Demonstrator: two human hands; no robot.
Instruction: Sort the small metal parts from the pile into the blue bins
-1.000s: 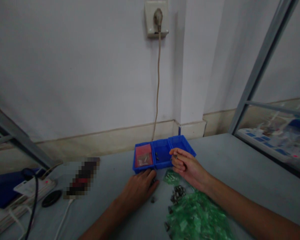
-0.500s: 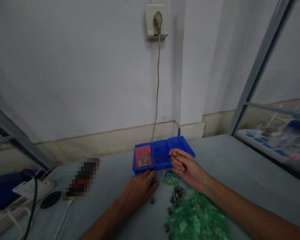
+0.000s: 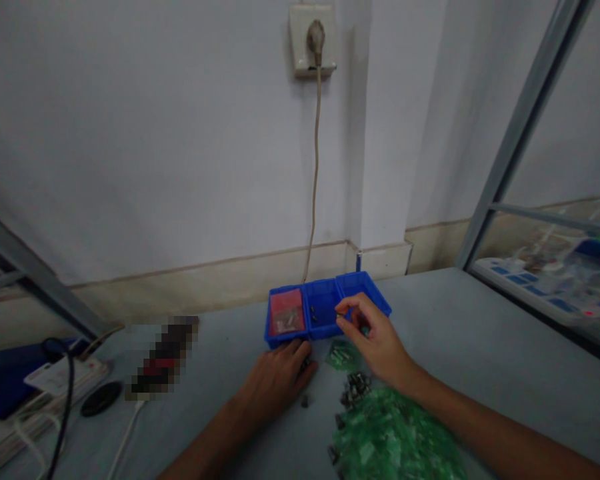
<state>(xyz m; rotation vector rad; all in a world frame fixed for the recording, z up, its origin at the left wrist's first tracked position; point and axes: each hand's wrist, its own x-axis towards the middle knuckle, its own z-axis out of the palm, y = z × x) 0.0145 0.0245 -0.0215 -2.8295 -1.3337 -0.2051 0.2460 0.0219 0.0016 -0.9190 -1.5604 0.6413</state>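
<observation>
Three joined blue bins (image 3: 325,325) stand on the grey table near the wall; the left one holds a red bag with small parts, the middle one a few dark parts. My right hand (image 3: 375,340) hovers at the front edge of the middle and right bins, thumb and forefinger pinched together on something too small to name. My left hand (image 3: 280,377) rests palm down on the table just before the left bin, fingers curled over something I cannot make out. A heap of small green plastic bags (image 3: 395,437) and several small dark metal parts (image 3: 355,388) lie under my right forearm.
A plug and cable (image 3: 316,153) hang from a wall socket behind the bins. At the left lie a power strip (image 3: 63,373), cords, a black round disc (image 3: 100,398) and a blurred dark object. A metal frame and a glass partition stand at the right.
My right hand has lifted slightly and turned from fingers lying together to a pinch over the bins. My left hand has stayed put.
</observation>
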